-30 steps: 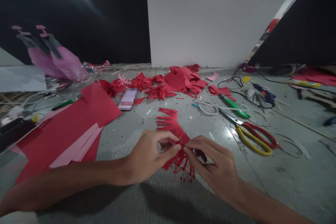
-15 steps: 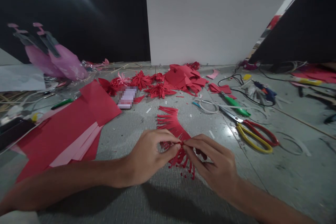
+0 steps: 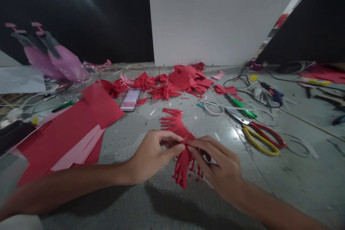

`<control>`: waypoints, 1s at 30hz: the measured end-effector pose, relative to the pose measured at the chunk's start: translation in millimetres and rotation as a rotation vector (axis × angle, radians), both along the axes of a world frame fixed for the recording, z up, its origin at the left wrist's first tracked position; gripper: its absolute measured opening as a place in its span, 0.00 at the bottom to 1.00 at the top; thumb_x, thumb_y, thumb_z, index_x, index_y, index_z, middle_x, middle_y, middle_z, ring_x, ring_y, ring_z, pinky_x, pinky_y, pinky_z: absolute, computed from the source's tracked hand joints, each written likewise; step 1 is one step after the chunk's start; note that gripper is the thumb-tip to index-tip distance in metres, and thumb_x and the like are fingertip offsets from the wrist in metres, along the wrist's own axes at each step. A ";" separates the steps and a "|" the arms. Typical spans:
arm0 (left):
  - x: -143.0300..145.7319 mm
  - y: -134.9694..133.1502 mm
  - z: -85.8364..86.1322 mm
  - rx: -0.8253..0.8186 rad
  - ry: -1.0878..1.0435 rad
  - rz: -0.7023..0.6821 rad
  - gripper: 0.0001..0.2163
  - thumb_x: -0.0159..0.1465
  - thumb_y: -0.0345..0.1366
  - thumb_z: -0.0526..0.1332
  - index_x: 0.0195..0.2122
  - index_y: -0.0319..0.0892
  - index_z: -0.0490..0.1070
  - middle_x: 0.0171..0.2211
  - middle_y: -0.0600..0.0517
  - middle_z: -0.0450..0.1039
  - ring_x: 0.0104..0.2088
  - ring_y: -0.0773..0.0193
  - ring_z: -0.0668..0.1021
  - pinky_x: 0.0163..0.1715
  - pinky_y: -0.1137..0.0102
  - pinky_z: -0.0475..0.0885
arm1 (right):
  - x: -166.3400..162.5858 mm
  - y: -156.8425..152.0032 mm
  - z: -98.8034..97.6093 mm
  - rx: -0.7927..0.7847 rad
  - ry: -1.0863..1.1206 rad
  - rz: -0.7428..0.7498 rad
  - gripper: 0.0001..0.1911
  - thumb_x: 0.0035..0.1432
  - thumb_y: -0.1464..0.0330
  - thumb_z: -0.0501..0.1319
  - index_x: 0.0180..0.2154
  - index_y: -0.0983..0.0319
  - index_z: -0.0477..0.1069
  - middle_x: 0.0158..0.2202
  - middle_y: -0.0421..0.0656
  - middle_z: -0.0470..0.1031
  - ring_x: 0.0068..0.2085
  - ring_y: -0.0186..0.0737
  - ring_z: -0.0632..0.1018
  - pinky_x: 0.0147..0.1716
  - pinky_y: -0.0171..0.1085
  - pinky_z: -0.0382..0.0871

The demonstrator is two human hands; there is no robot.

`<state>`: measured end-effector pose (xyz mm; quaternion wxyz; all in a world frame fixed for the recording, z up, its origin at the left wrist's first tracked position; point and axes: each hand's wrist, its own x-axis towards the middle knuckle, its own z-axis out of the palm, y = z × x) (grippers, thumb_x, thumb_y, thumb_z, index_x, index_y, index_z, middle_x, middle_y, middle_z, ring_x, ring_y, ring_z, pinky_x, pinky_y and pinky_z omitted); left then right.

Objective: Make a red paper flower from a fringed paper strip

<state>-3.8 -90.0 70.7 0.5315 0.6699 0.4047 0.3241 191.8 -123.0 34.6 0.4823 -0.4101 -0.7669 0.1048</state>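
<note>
A fringed red paper strip [image 3: 174, 120] curves across the middle of the floor, its cut ends curled. My left hand [image 3: 153, 156] pinches its near part between thumb and fingers. From the other side, my right hand [image 3: 219, 160] grips the same strip, fingertips almost meeting those of the left. Below the fingertips a bunched part of the fringe hangs toward me. The exact spot of the pinch is partly hidden by the fingers.
Scissors [image 3: 258, 138] with red and yellow handles and a green cutter [image 3: 241, 106] lie right. Red sheets [image 3: 70, 125] with pink strips [image 3: 83, 147] spread left. Behind are a phone [image 3: 130, 100], red paper flowers [image 3: 164, 91], and paper pieces [image 3: 183, 77]. A glue gun [image 3: 272, 93] lies far right.
The fringe under my fingertips has turned and now hangs lower in a tighter bunch. Both hands keep nearly the same place and are still pinching.
</note>
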 end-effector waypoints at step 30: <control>1.1 -2.3 7.9 0.050 0.098 -0.036 0.06 0.62 0.31 0.63 0.38 0.40 0.81 0.33 0.52 0.81 0.35 0.63 0.81 0.36 0.72 0.73 | -2.8 -3.8 7.9 -0.052 -0.056 0.004 0.07 0.64 0.75 0.57 0.40 0.60 0.71 0.34 0.43 0.75 0.34 0.37 0.77 0.34 0.37 0.75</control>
